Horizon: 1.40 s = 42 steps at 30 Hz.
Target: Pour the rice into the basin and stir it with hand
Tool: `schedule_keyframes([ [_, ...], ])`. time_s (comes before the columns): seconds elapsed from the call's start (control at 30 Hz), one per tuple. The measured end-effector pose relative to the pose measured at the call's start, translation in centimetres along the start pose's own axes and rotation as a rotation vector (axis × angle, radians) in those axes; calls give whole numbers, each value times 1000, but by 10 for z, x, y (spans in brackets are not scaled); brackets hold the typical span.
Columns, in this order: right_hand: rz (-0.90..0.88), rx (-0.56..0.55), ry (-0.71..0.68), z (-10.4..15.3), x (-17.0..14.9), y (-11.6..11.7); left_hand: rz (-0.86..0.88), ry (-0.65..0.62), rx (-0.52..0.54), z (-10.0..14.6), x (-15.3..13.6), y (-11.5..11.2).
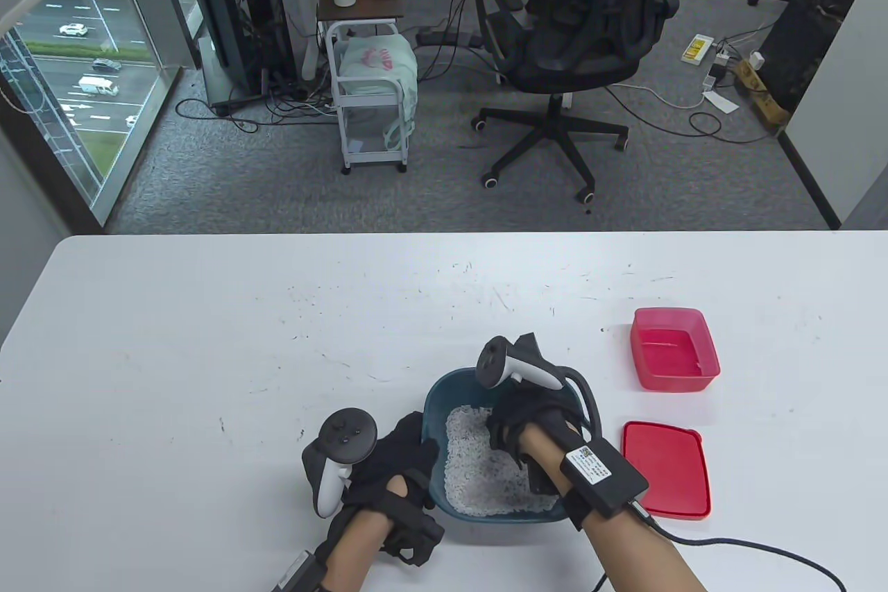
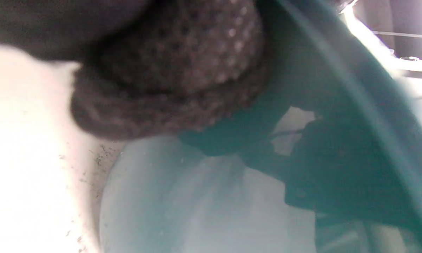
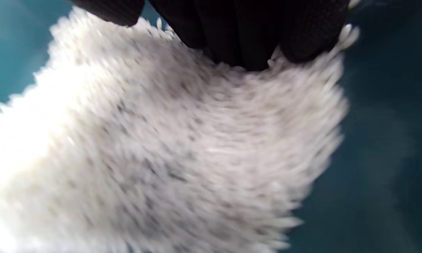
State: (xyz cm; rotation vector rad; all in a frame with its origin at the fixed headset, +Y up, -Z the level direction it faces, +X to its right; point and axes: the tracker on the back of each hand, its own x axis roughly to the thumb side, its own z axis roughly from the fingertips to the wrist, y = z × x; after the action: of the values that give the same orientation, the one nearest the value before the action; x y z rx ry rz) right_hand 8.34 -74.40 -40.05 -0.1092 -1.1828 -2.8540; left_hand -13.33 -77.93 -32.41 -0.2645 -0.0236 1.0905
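Rice (image 1: 479,474): lay in teal basin (image 1: 444,404), beneath right hand's (image 1: 527,429) fingers (image 3: 242,38), which dug into it; their curl could not be told. Left hand (image 1: 395,460): fingers gripped basin's near-left rim.

Grey carpet (image 1: 444,203) strewn with cables beyond the white table (image 1: 208,342), black office chair (image 1: 576,30), white cart (image 1: 371,99), window (image 1: 69,64) at left.
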Motion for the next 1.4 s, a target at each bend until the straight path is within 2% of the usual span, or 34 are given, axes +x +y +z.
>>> schedule_keyframes([
  [0.23,95,239,-31,5,16,27,9,9,1,0,0,0],
  [0.33,26,310,-206,4,26,32,11,11,1,0,0,0],
  [0.47,-211,382,-496,3,35,27,8,9,-1,0,0,0],
  [0.53,-338,428,-575,1,36,25,7,0,-17,-1,0,0],
  [0.6,-399,415,-600,-2,36,19,4,-9,-40,-2,0,0],
  [0.73,-437,304,-556,-9,30,5,-14,-23,-41,-2,1,0],
  [0.83,-418,138,-412,-13,23,-2,-26,-29,-38,-2,2,0],
  [0.97,-268,27,-263,-7,18,-8,-19,-19,-31,-2,2,0],
  [1.07,-86,-38,-73,-4,10,-10,-13,-7,-17,-1,1,0],
  [1.2,96,43,26,-1,9,2,-1,5,-14,-1,1,0],
  [1.27,128,82,28,0,11,9,3,7,-12,-1,1,0],
  [1.4,143,234,-20,2,16,27,6,11,-6,0,1,-1],
])
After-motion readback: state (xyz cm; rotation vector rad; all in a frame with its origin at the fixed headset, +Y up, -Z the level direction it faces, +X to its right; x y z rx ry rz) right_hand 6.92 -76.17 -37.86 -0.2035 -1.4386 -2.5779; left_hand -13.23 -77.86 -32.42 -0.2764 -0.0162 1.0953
